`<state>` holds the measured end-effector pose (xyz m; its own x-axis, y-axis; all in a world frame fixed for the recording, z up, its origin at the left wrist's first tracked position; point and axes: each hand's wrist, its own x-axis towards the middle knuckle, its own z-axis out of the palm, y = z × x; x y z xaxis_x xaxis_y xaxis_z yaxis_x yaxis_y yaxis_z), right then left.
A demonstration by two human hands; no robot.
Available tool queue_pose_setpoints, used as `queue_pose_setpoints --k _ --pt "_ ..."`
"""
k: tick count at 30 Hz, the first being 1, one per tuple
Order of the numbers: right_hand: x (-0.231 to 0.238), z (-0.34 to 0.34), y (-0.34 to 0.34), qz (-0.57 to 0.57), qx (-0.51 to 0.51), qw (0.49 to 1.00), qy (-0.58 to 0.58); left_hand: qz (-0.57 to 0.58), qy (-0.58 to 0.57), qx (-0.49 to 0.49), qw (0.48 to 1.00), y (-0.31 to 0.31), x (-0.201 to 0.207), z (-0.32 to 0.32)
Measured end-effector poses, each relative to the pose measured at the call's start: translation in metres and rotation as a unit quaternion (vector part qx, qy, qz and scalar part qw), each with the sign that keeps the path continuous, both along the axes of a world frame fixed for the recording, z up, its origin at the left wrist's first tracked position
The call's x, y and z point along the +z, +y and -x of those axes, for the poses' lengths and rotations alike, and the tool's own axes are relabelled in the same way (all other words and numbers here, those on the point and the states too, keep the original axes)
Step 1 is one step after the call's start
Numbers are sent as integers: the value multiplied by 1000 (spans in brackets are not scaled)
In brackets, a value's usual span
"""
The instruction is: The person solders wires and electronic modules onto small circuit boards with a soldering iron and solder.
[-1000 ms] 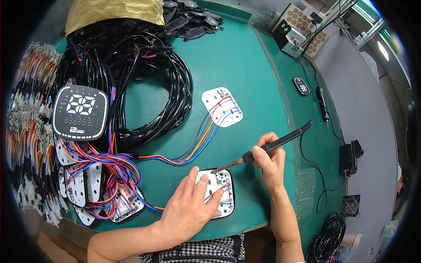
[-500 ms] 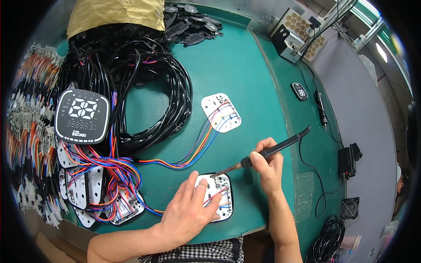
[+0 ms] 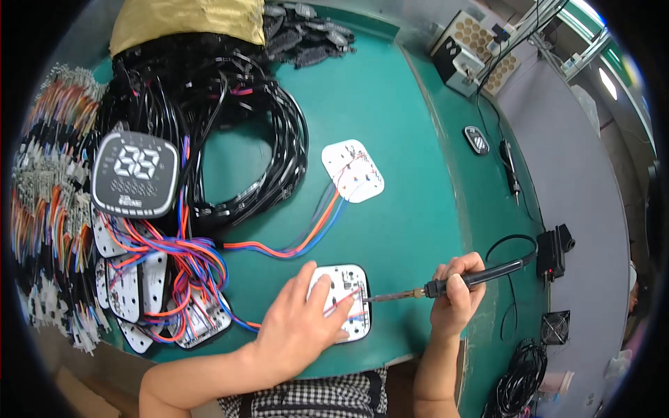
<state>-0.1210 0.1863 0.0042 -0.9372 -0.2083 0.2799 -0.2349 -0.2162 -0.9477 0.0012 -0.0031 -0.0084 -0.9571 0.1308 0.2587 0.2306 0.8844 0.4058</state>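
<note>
My left hand point(image 3: 296, 324) is closed over the left side of a white circuit board point(image 3: 353, 274), holding it against the green table. Its fingers partly hide the board and the thin coloured wires on it. In my right hand point(image 3: 456, 296) is a black-handled soldering iron point(image 3: 394, 296), gripped between thumb and fingers. The iron's tip meets the board's right side, by a row of wire ends; whether it touches a joint is too small to tell. Farther back lies a second white board point(image 3: 353, 164) with orange, blue and purple wires attached.
A coil of black cables point(image 3: 279, 153) and wired boards point(image 3: 125, 292) crowd the left, under a dark display panel point(image 3: 136, 174). Wire bundles point(image 3: 56, 209) line the left edge. Black plastic parts point(image 3: 306, 35) lie at the back. A small display point(image 3: 476, 140) and a fan point(image 3: 556, 327) are right.
My right hand has moved right and toward me; the iron's tip went from the board's top edge to its right side. My left hand stays on the board. The view has shifted slightly.
</note>
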Motion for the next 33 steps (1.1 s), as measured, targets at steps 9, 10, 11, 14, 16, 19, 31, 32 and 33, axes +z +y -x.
queue_pose_setpoints --k 9,10,11,14,16,19,31,32,33 --pt "-21 -25 4 6 51 999 -13 -35 -87 -47 994 -17 12 5" --pt "-22 -26 5 5 51 999 -15 -34 -90 -49 994 -18 13 5" --pt "-24 -26 6 2 75 997 -4 -31 -97 -47 994 -17 14 5" --pt "-25 -28 6 1 100 995 1 -32 -100 -45 993 -17 14 5" --pt "-25 -29 6 -10 102 995 9 -31 -101 -44 993 -17 15 5" --pt "-26 -29 6 -15 106 994 8 -31 -102 -43 993 -17 14 4" --pt "-25 -28 6 -17 112 994 6 -34 -100 -42 993 -17 13 5" --pt "-25 -28 5 -18 113 993 6 -34 -99 -43 994 -17 12 5" --pt "-24 -29 5 -19 115 993 7 -34 -99 -42 994 -17 13 5"
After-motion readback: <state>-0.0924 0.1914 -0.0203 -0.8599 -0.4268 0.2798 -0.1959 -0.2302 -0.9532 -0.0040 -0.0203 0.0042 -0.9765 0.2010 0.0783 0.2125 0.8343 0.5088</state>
